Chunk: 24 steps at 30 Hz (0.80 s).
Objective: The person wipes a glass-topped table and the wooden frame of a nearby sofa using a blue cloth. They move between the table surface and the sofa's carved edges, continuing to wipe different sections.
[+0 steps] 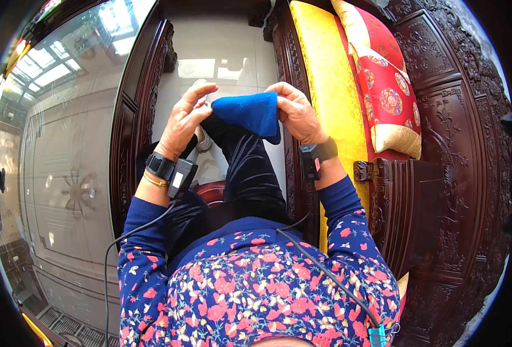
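Note:
A folded piece of bright blue cloth [249, 112], felt-like in texture, is stretched between my two hands above my knees. My right hand [298, 113] pinches its right edge between thumb and fingers, near the upper corner. At the narrow left end, my left hand [185, 116] has its thumb and bent fingers at the cloth's tip, while the index finger is stretched out above it. Below the right hand, a darker layer shows under the cloth's lower corner. Black devices on straps sit at both wrists, each with a cable.
To the left stands a glass-topped carved wooden table [69, 173]. On the right is a carved dark wooden bench [405, 208] with a yellow seat cushion [332, 86] and red patterned pillows [386, 95]. My dark trousers [251, 169] and a stool's red edge [210, 193] are below, above pale floor tiles [221, 41].

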Motion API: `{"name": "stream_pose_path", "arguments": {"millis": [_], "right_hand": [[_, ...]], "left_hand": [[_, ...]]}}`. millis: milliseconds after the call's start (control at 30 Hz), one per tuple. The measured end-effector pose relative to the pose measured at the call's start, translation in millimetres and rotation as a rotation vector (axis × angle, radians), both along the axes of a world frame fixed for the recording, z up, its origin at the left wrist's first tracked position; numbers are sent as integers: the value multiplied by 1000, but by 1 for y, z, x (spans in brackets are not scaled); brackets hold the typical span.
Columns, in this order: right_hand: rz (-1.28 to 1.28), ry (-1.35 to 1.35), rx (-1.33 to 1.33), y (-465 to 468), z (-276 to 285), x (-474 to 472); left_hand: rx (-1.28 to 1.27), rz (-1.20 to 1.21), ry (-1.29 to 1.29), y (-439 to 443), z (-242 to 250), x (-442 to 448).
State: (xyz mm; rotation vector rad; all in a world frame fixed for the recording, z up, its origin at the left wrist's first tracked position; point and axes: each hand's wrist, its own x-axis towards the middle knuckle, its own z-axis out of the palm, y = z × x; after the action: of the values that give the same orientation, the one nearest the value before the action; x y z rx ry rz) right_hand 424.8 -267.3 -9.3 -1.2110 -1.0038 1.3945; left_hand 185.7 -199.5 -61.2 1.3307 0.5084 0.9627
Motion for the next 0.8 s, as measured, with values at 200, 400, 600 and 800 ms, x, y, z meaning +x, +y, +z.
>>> {"name": "stream_pose_path", "arguments": {"millis": [200,400,600,800], "right_hand": [[162,-38,-69,8,3,-16],[184,340,-182,6,-21,-16],[195,633,-328,2,-58,-13],[53,732,-312,-5,-80,-54]], "left_hand": [[110,-263,309,-3,13,8],[-302,-460,145,-5,9,4],[-655,-467,-230,-15,14,5],[-764,-369,-436,-15,13,20]]}}
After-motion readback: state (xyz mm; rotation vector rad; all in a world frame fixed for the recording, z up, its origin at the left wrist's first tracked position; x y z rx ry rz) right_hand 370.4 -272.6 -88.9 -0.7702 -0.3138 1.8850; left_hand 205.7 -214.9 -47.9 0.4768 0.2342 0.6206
